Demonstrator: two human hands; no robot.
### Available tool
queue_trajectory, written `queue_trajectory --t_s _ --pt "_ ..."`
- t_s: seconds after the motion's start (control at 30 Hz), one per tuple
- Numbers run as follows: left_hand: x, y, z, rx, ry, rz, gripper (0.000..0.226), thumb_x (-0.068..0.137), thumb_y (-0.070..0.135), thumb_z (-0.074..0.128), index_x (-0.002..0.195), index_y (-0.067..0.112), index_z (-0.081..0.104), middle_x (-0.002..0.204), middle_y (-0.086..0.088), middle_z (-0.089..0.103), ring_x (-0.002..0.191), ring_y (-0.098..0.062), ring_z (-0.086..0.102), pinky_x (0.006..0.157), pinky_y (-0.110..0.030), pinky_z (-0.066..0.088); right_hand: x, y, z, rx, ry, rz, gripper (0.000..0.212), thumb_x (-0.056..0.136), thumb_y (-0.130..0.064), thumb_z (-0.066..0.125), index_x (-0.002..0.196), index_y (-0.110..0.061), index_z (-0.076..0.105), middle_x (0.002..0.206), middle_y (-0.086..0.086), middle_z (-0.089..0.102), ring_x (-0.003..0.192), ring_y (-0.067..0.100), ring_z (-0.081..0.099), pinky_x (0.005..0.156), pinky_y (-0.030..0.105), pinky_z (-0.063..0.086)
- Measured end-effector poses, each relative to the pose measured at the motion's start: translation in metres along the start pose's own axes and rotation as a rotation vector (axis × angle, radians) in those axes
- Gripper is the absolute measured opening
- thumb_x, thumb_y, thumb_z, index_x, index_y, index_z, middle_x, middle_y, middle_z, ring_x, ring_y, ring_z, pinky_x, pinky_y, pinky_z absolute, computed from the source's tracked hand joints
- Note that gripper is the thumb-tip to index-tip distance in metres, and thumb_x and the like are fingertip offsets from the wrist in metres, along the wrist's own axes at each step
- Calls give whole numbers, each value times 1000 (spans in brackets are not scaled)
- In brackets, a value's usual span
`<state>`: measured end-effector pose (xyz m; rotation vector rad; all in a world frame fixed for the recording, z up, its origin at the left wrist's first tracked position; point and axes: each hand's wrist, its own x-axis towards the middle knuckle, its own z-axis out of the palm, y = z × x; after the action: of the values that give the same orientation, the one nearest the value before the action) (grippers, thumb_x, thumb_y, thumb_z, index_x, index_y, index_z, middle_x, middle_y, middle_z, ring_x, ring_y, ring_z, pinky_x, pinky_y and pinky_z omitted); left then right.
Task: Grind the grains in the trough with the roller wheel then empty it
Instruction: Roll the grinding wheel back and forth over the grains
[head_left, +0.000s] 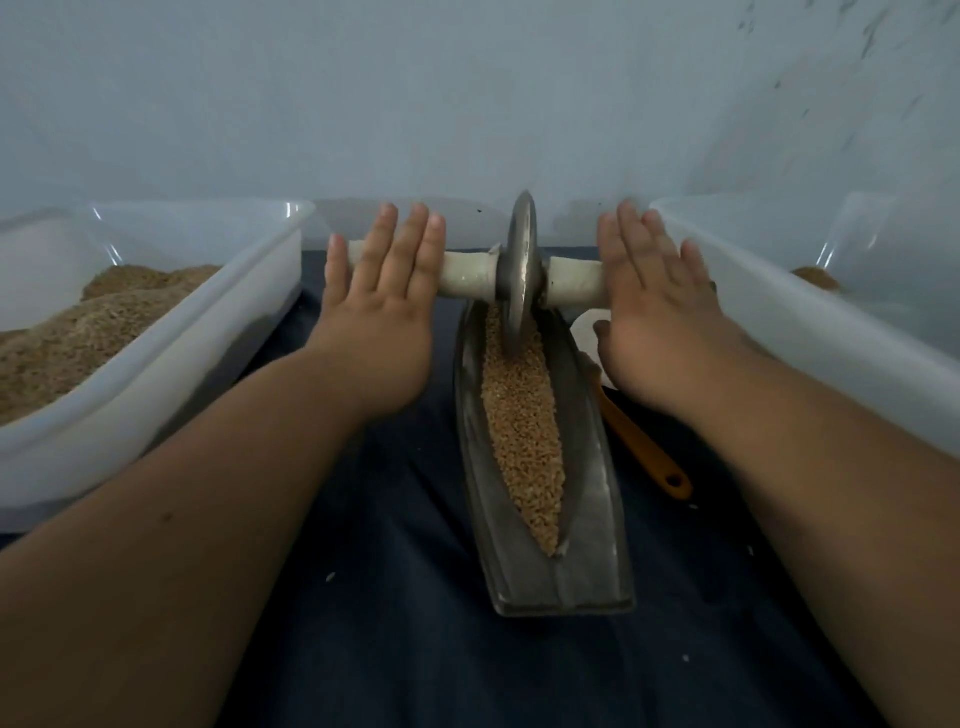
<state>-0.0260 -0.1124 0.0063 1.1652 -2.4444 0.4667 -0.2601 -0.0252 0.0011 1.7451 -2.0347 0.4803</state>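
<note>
The left grip (382, 306) and right grip (660, 322) lie spread, palms pressing the axle (467, 275). The roller wheel (522, 260) stands between them, in the trough (587, 493). The grains (524, 431) behind the grips look coarse, so grinding seems unfinished and emptying not begun.

One wide-angle head camera is looking forward and down from close above, taking in the trough (589, 519) at centre and facing the pale wall (467, 93) behind
</note>
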Motion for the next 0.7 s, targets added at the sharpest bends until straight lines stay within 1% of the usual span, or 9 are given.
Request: queue_trajectory --t_s 0.1,0.17,0.23,0.27,0.37,0.5,0.6,0.67,0.7 --pt "1 1 -10 14 -16 5 81 82 11 36 154 10 -2 158 -13 13 146 -32 5 117 -56 -3 -1 0 -4 13 -58 2 85 91 -19 50 155 -20 -6 163 5 -1 150 21 -3 119 38 -7" --pt "2 4 -24 65 -2 31 65 85 14 43 148 10 27 141 -16 38 130 -38 33 114 -55 17 -4 -2 -16 61 -137 12 76 92 -26 55 154 -19 12 157 10 25 143 27 24 118 40 14" --pt "2 3 -40 151 -12 105 41 88 19 47 128 11 47 119 -14 52 107 -35 50 96 -49 40 -6 -5 -37 58 -200 -5 56 90 -35 60 141 -22 39 133 9 52 115 27 51 95 38 41" --pt "0 1 -47 171 -44 145 30 89 21 48 118 13 51 108 -11 53 97 -32 54 85 -46 45 -8 -6 -49 20 -240 -43 47 89 -39 62 131 -24 47 120 5 57 103 23 55 82 35 44" --pt "-10 -7 -69 154 -263 199 10 88 34 54 96 29 51 88 5 51 77 -18 56 74 -37 51 -19 -9 -85 -83 -356 -194 39 86 -48 61 121 -34 51 107 -7 58 90 14 56 65 26 43" --pt "-17 -10 -87 131 -451 245 14 85 50 59 86 39 51 85 11 59 80 -8 57 73 -29 47 -32 -14 -113 -79 -491 -212 33 88 -49 55 119 -49 46 104 -17 58 83 3 49 55 11 22" --pt "-16 -11 -84 141 -448 230 15 85 49 59 95 39 57 86 11 60 82 -9 58 75 -30 47 -27 -12 -104 18 -510 -178 47 91 -43 57 134 -48 41 116 -16 59 93 4 50 64 14 31" --pt "-14 -12 -77 116 -396 195 21 86 45 58 106 39 59 92 9 64 86 -13 61 77 -33 49 -21 -8 -86 55 -425 -135 62 94 -32 59 148 -38 29 132 -5 55 110 15 53 87 30 44" --pt "-12 -13 -71 91 -329 181 28 86 40 59 115 38 58 99 6 66 91 -18 62 80 -35 50 -19 -8 -74 43 -375 -105 69 95 -27 59 153 -32 21 142 0 47 121 19 49 102 37 40"
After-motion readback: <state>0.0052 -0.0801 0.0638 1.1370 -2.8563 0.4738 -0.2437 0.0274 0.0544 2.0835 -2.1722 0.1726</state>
